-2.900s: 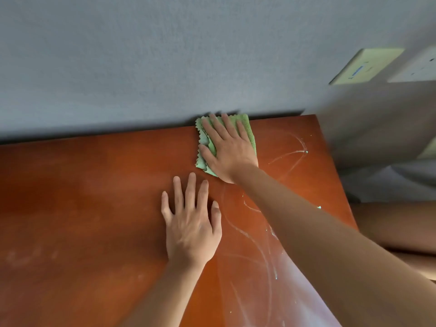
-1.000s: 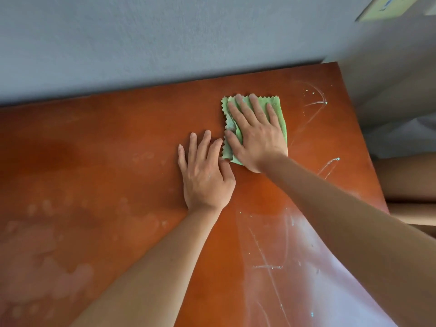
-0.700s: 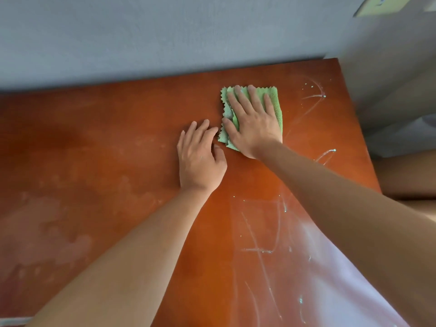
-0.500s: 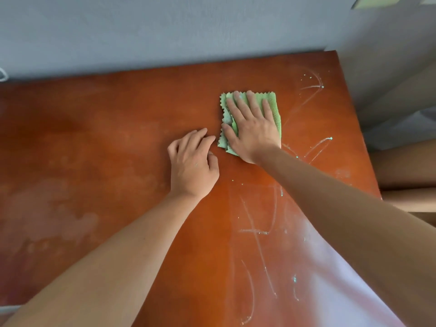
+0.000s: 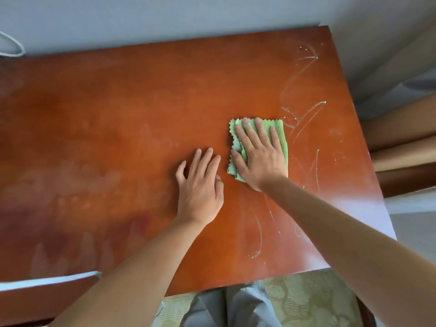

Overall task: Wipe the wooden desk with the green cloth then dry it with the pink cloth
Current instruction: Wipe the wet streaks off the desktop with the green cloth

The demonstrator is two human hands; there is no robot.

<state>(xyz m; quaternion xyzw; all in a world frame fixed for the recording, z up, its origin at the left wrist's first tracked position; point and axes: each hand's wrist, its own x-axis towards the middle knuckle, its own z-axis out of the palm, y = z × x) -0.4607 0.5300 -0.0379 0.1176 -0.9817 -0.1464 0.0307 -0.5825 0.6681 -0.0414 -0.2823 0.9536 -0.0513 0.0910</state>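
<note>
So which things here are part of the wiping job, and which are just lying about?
Part of the job:
green cloth, pressed flat under the right hand
wooden desk, streaked wet at its right side
left hand, flat on the desk

Just lying about:
white cord, far left corner
pink cloth: not in view

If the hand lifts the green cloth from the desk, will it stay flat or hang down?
The green cloth would probably hang limp: its left edge already bunches beside the right hand. It looks thin, so likely light.
</note>
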